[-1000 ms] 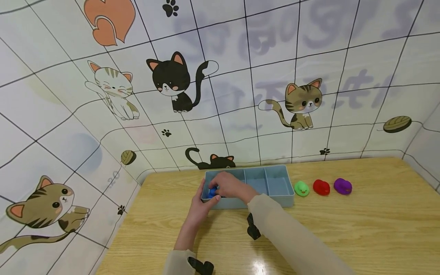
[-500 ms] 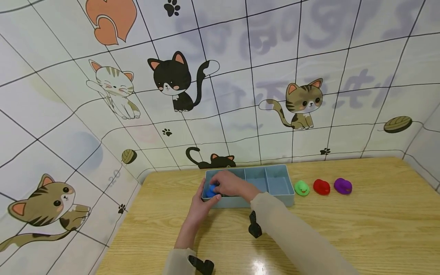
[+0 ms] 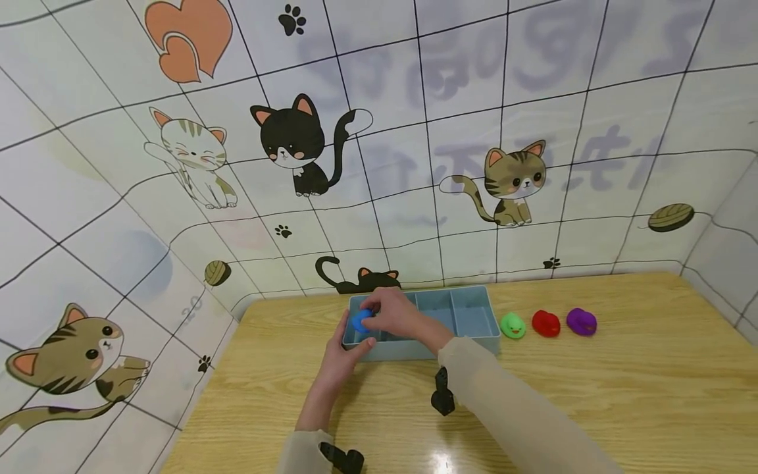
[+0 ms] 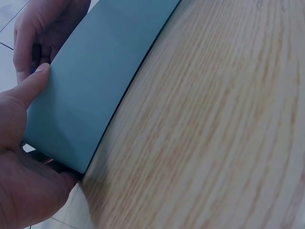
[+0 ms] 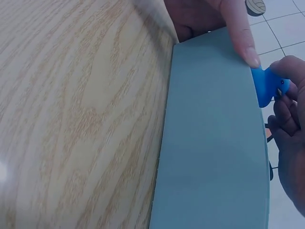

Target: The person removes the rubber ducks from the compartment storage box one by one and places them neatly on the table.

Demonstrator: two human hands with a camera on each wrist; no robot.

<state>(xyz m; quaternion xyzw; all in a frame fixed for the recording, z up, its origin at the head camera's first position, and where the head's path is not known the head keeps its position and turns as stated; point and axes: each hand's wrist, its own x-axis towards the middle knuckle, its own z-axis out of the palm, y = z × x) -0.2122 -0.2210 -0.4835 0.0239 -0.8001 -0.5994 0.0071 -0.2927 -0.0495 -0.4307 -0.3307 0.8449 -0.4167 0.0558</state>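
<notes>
A blue-grey divided box (image 3: 426,349) lies lengthwise on the table. My left hand (image 3: 340,359) holds its left end, thumb at the front rim and fingers along the end wall. Above the leftmost compartment, my right hand (image 3: 393,313) pinches a blue toy duck (image 3: 361,321). In the right wrist view the duck (image 5: 271,86) shows over the rim, its head by the thumb and fingers. The left wrist view has the left thumb (image 4: 35,83) against the box's top edge; the duck is mostly hidden there.
To the right of the box stand a green duck (image 3: 512,326), a red duck (image 3: 546,323) and a purple duck (image 3: 582,322) in a row. Behind the wooden table (image 3: 568,395) rises a wall covering (image 3: 408,230) printed with cats.
The right hand has lifted the blue duck a little, so more of it shows. My left hand stays at the box's end. The whole head view has shifted slightly.
</notes>
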